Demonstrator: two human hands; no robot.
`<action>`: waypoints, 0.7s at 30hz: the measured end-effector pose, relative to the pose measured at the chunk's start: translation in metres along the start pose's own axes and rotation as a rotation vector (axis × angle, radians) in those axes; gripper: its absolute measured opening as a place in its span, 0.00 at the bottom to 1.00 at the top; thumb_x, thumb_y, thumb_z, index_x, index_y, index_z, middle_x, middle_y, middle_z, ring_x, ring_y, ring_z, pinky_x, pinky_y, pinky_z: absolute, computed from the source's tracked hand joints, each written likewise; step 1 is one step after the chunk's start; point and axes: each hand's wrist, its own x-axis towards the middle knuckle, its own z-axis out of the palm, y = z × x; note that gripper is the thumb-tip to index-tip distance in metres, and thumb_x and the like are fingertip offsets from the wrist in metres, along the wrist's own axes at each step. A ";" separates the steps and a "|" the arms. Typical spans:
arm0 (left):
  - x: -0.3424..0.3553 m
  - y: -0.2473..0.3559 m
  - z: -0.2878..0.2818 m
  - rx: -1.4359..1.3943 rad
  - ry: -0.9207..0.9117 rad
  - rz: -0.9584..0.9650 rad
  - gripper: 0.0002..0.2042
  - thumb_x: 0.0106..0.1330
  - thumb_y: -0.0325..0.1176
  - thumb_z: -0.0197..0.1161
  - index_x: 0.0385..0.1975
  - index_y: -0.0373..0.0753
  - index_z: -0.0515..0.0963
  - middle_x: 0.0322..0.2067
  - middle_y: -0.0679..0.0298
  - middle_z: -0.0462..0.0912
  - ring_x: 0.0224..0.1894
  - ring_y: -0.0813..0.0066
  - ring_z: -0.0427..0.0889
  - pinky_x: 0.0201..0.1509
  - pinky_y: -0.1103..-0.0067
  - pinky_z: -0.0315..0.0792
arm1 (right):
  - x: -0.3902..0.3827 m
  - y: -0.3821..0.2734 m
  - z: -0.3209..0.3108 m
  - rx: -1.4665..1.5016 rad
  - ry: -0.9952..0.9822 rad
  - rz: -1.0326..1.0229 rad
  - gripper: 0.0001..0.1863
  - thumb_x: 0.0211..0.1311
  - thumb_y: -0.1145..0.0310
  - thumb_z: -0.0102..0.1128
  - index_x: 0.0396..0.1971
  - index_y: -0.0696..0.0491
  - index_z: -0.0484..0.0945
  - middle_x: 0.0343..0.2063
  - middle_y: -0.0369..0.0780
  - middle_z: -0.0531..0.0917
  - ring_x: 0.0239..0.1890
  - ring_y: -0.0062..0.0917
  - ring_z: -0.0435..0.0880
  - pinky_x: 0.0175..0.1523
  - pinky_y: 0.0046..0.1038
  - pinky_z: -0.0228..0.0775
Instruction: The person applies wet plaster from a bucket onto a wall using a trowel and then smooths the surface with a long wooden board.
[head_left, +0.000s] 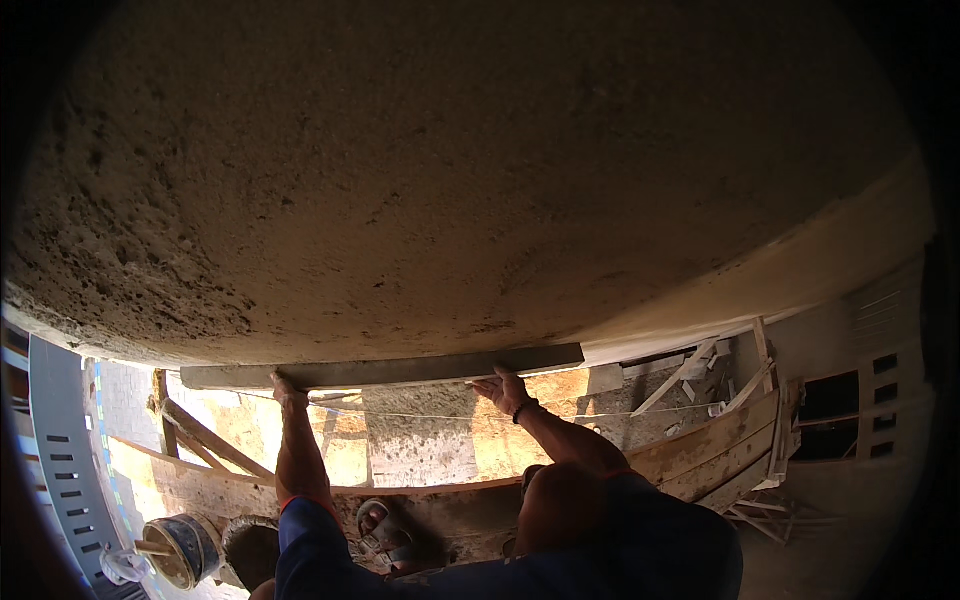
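Observation:
A long, straight grey bar [420, 370], like a plasterer's straightedge, lies lengthwise along the lower edge of a broad plastered surface [400, 200]. My left hand [288, 388] grips the bar's lower edge left of its middle, fingers closed on it. Farther right, my right hand [503, 388] holds the same edge, its thumb up against the bar and its fingers pointing left beneath it. A dark band circles that wrist. The plaster is rough and pitted at the left, smoother toward the right. Part of each hand's grip is hidden behind the bar.
Wooden planks [720, 450] form a platform below me. A bucket [183, 552] with a wooden handle sticking out and a second dark bucket [250, 550] stand lower left. Timber braces [215, 437] rise at the left, others [685, 375] at the right. A thin string [600, 414] runs across.

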 end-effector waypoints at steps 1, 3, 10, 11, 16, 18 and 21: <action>-0.003 -0.003 0.004 0.003 0.029 0.011 0.30 0.62 0.56 0.52 0.52 0.33 0.68 0.47 0.55 0.75 0.45 0.58 0.76 0.42 0.62 0.75 | 0.001 0.002 -0.005 0.018 -0.014 0.007 0.27 0.65 0.63 0.47 0.57 0.64 0.56 0.53 0.61 0.64 0.54 0.52 0.68 0.58 0.49 0.63; -0.015 -0.002 0.002 0.033 0.062 0.074 0.29 0.62 0.56 0.52 0.49 0.32 0.70 0.45 0.54 0.77 0.42 0.57 0.78 0.41 0.63 0.75 | -0.014 0.012 0.006 0.022 0.086 -0.092 0.24 0.64 0.64 0.49 0.54 0.64 0.60 0.51 0.58 0.67 0.51 0.50 0.70 0.57 0.49 0.65; 0.007 0.030 -0.012 0.296 0.080 0.504 0.21 0.67 0.43 0.46 0.51 0.32 0.66 0.47 0.55 0.75 0.43 0.65 0.76 0.46 0.72 0.73 | -0.076 -0.023 0.060 0.036 -0.128 -0.406 0.12 0.60 0.69 0.52 0.42 0.57 0.70 0.38 0.44 0.78 0.41 0.37 0.79 0.48 0.43 0.74; -0.009 0.025 -0.002 0.601 0.078 0.669 0.21 0.67 0.42 0.45 0.51 0.32 0.66 0.48 0.55 0.75 0.45 0.64 0.76 0.48 0.72 0.73 | -0.093 -0.036 0.067 0.013 -0.123 -0.477 0.11 0.60 0.70 0.52 0.42 0.56 0.70 0.36 0.42 0.78 0.39 0.35 0.81 0.45 0.41 0.76; -0.135 0.072 0.052 0.199 -0.106 0.636 0.21 0.64 0.40 0.45 0.53 0.35 0.66 0.48 0.56 0.73 0.47 0.59 0.74 0.51 0.65 0.71 | -0.173 -0.096 0.113 -0.053 -0.193 -0.779 0.10 0.61 0.72 0.52 0.42 0.55 0.70 0.34 0.40 0.79 0.33 0.29 0.83 0.38 0.35 0.80; -0.180 0.101 0.062 -0.200 -0.274 0.529 0.21 0.65 0.43 0.43 0.52 0.37 0.68 0.49 0.56 0.72 0.48 0.58 0.74 0.52 0.61 0.70 | -0.201 -0.111 0.136 -0.028 -0.274 -0.903 0.08 0.62 0.70 0.52 0.40 0.55 0.72 0.33 0.40 0.80 0.32 0.28 0.83 0.37 0.33 0.81; -0.203 0.140 0.061 -0.153 -0.329 0.549 0.21 0.66 0.45 0.43 0.51 0.36 0.70 0.48 0.57 0.74 0.50 0.60 0.73 0.54 0.62 0.69 | -0.211 -0.131 0.143 -0.083 -0.240 -0.871 0.06 0.62 0.68 0.53 0.34 0.54 0.74 0.31 0.39 0.80 0.31 0.27 0.83 0.37 0.33 0.81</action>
